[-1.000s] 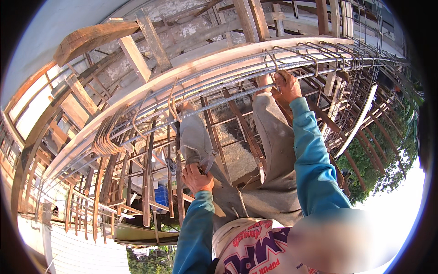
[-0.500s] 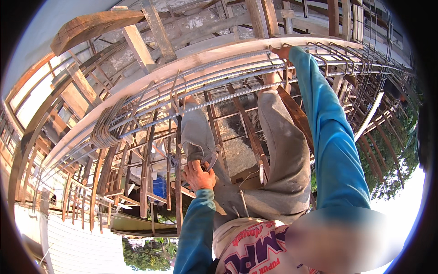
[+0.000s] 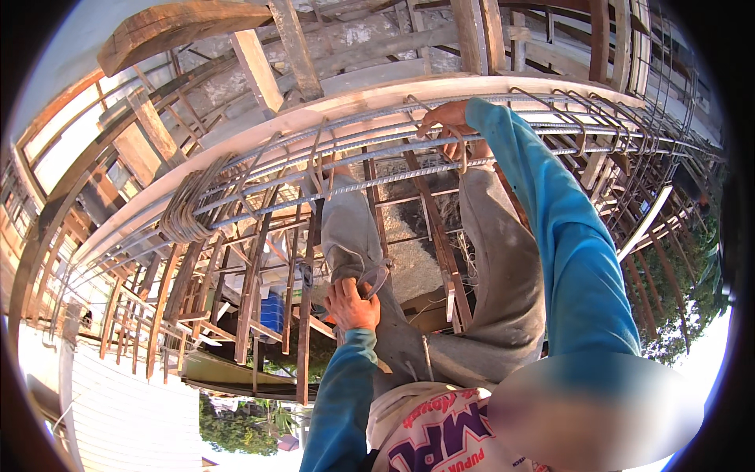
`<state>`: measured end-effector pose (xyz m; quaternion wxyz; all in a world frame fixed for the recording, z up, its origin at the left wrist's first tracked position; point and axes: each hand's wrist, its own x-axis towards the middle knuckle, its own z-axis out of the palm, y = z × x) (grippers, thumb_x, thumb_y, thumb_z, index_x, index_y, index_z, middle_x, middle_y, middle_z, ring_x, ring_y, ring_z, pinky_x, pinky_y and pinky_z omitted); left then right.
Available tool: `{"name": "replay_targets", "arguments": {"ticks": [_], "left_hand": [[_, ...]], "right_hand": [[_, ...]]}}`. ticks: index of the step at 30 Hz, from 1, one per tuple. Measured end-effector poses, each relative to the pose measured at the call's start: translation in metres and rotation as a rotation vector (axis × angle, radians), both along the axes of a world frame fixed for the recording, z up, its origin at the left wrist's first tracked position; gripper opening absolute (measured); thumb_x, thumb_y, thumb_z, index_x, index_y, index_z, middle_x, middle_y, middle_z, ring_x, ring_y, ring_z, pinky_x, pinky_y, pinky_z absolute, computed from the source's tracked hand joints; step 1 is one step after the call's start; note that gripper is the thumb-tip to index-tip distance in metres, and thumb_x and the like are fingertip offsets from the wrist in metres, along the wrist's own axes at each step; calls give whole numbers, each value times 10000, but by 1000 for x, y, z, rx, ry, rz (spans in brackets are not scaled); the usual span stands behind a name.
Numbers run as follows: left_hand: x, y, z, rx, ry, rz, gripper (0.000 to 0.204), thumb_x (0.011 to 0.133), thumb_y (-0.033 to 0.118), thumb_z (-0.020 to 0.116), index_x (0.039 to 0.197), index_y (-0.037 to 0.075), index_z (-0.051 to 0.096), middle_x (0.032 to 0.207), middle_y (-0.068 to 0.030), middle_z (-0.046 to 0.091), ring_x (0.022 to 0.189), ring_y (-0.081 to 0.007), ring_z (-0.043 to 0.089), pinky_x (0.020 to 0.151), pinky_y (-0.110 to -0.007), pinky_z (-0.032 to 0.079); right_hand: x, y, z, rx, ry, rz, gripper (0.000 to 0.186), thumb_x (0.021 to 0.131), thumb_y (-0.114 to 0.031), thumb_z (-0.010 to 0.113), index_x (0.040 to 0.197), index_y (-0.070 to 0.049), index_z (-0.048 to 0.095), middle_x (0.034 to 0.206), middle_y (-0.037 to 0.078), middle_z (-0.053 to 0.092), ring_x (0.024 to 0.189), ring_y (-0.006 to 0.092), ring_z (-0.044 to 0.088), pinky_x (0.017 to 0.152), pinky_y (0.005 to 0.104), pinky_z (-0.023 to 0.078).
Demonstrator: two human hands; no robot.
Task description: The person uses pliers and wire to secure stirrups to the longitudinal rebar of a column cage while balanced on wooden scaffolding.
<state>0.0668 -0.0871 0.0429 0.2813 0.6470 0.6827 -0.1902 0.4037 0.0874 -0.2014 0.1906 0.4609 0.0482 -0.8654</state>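
Blue container (image 3: 271, 313) below wooden scaffolding poles (image 3: 250, 291), green trees (image 3: 236, 425) beneath

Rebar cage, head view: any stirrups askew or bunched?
Yes. A cluster of stirrups sits bunched together at the cage's left end, unspaced, while those further right are spread out. The right hand grips a stirrup on the long bars; the left hand rests by the knee.

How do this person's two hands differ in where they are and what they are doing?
The right hand is stretched far out and grips the ribbed steel bars of the rebar cage. The left hand is drawn in close, resting on the grey trouser knee, its fingers around a thin bent wire. Both are bare, with blue sleeves.
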Motion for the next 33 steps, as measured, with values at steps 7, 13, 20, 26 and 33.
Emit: {"name": "replay_targets", "arguments": {"ticks": [7, 13, 20, 26, 33], "left_hand": [[1, 2, 1, 3, 2, 9, 227, 699, 181, 674, 816, 58, 524, 809, -120, 555, 820, -333, 511, 774, -461, 402], [-1, 4, 1, -11, 1, 14, 229, 702, 187, 674, 823, 57, 529, 816, -123, 560, 827, -333, 513, 778, -459, 400], [-2, 8, 3, -34, -3, 19, 236, 702, 172, 675, 843, 57, 524, 839, -135, 563, 853, -342, 515, 775, -467, 396], [1, 7, 0, -33, -17, 17, 249, 706, 159, 675, 858, 62, 503, 852, -134, 563, 867, -351, 515, 748, -479, 393], [0, 4, -3, -20, -18, -25, 234, 720, 196, 660, 850, 68, 513, 854, -116, 552, 844, -334, 519, 734, -463, 387]], "right_hand": [[-52, 13, -8, -48, 49, 90, 584, 957, -420, 298, 1367, -23, 423, 1517, 263, -12, 1123, 477, 515, 853, 546, 514], [-62, 8, -6, 31, 29, -16, 591, 945, -466, 322, 1292, -10, 471, 1431, 308, 224, 1103, 465, 504, 772, 578, 530], [-81, 11, -6, 2, -76, 89, 586, 944, -492, 293, 1225, -35, 527, 1323, 354, 373, 970, 426, 601, 718, 562, 551], [-67, -6, -24, 37, -5, 21, 770, 902, -642, 287, 1323, -17, 443, 1294, 380, 380, 906, 398, 629, 701, 546, 562], [-45, 22, 1, 378, -447, 272, 1063, 727, -870, 260, 1335, -17, 439, 1160, 235, 566, 880, 327, 647, 686, 452, 573]]}}
